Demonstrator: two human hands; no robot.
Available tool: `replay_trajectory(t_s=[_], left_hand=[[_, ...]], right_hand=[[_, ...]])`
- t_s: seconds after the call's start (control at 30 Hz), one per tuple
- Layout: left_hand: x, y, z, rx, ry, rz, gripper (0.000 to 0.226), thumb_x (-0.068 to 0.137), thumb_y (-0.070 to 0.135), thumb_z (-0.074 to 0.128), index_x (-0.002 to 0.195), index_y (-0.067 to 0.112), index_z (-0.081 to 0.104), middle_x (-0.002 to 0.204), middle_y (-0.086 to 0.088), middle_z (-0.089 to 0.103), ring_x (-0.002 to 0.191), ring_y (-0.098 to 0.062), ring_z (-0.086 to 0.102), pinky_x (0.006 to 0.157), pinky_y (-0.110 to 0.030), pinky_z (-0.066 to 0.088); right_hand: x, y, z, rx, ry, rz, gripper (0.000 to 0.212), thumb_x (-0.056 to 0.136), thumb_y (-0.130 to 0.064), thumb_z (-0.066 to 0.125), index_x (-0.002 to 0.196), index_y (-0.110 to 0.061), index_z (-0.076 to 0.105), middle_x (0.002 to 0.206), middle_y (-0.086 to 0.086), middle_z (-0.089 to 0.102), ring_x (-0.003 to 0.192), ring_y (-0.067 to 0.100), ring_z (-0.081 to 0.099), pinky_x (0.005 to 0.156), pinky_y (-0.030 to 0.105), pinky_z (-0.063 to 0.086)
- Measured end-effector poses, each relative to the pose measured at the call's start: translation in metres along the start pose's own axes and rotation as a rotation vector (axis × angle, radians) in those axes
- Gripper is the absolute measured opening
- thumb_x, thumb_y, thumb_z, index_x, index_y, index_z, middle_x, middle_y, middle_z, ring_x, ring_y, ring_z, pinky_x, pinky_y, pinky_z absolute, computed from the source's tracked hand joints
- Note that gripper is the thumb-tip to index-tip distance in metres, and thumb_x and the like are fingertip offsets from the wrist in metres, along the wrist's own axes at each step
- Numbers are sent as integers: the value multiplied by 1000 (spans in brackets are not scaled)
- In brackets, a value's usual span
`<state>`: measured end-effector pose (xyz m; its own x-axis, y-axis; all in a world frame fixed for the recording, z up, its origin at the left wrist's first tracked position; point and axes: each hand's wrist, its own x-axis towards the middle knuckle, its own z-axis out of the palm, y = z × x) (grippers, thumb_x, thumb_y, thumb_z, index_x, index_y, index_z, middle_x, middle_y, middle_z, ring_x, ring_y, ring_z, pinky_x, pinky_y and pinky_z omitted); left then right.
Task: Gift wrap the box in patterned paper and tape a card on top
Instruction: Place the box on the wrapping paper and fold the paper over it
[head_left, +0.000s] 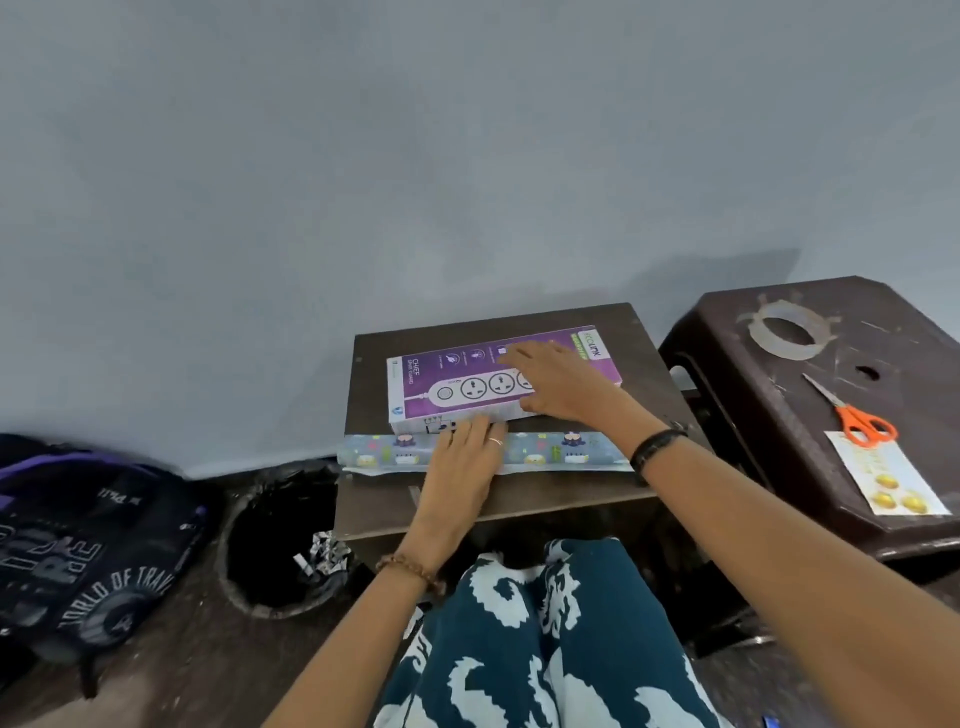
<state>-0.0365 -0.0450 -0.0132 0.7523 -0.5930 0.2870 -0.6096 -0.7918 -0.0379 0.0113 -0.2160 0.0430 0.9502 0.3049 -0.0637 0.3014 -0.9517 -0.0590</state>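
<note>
The purple and white box (470, 384) carried the words "CHIEF" and, smaller beside it, "SPIKE GUARD", with a brand at its far right end that looked like "ECOLINK". The dark backpack (88, 545) on the floor read "WORLD OF TRAV", the rest cut off by a fold.

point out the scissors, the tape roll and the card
scissors (866, 427), head view, on the orange handles
tape roll (759, 331), head view, on the left side of its ring
card (868, 470), head view, on its pale middle below the scissors
</note>
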Motion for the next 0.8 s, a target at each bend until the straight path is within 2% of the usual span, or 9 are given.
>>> replay_trajectory(t_s=[0.1, 0.2, 0.27, 0.4, 0.47, 0.53, 0.6, 0.67, 0.8], left_hand=[[0, 4, 9, -96, -3, -10, 52, 53, -2, 80, 96, 10, 53, 82, -5, 57, 65, -21, 57, 55, -28, 43], [-2, 2, 22, -111, -67, -25, 49, 47, -2, 84, 90, 9, 62, 85, -6, 62, 66, -22, 61, 57, -27, 48], [-4, 2, 30, -147, -85, -71, 50, 50, -1, 83, 94, 9, 64, 91, -6, 63, 71, -22, 63, 59, -28, 49], [-10, 6, 37, -187, -116, -133, 64, 48, -1, 83, 106, 13, 63, 105, -3, 62, 82, -21, 63, 65, -28, 50], [-8, 6, 41, -210, -137, -162, 68, 49, -2, 83, 112, 13, 62, 117, -6, 60, 84, -22, 64, 65, -28, 51], [-3, 3, 38, -204, -162, -177, 62, 61, 2, 80, 118, 12, 59, 133, -10, 52, 84, -24, 63, 63, -30, 51], [4, 0, 35, -220, -228, -187, 52, 86, 9, 61, 135, 12, 44, 151, -12, 27, 100, -29, 56, 75, -37, 48], [6, -3, 36, -187, -343, -190, 49, 99, 17, 40, 146, 19, 26, 158, -4, 1, 120, -29, 40, 90, -39, 38], [4, -5, 39, -277, -524, -251, 51, 102, 24, 31, 148, 32, 12, 157, 9, -10, 144, -22, 3, 110, -53, 12]], right_hand=[[34, 3, 7, -94, -169, -23, 84, 84, -30, 65, 149, -20, 12, 158, 8, 9, 145, 26, 9, 116, 48, 10], [60, 11, 18, -93, -314, -17, 106, 74, -36, 75, 150, -27, 1, 158, 9, -4, 145, 31, -3, 114, 56, 2], [70, 16, 21, -64, -354, -14, 115, 68, -37, 79, 149, -30, -2, 157, 12, -8, 144, 34, -8, 112, 60, -3], [77, 22, 20, -46, -329, -29, 112, 64, -36, 81, 147, -32, 7, 155, 14, 5, 144, 35, 1, 108, 69, 1], [77, 22, 18, -103, -258, -33, 110, 63, -39, 80, 147, -31, 10, 152, 16, 11, 141, 35, 10, 105, 72, 10], [76, 24, 11, -161, -151, -19, 111, 62, -45, 79, 147, -28, 10, 150, 17, 13, 139, 37, 14, 103, 73, 16], [75, 25, -7, -93, -43, 22, 111, 62, -46, 79, 147, -28, 10, 150, 18, 14, 138, 39, 16, 102, 73, 17], [69, 24, -29, 11, 45, 51, 111, 61, -44, 80, 147, -29, 11, 149, 17, 16, 138, 38, 17, 102, 72, 18], [51, 20, -62, 165, 22, -5, 110, 59, -42, 81, 145, -32, 13, 146, 11, 23, 135, 34, 26, 104, 64, 25]])
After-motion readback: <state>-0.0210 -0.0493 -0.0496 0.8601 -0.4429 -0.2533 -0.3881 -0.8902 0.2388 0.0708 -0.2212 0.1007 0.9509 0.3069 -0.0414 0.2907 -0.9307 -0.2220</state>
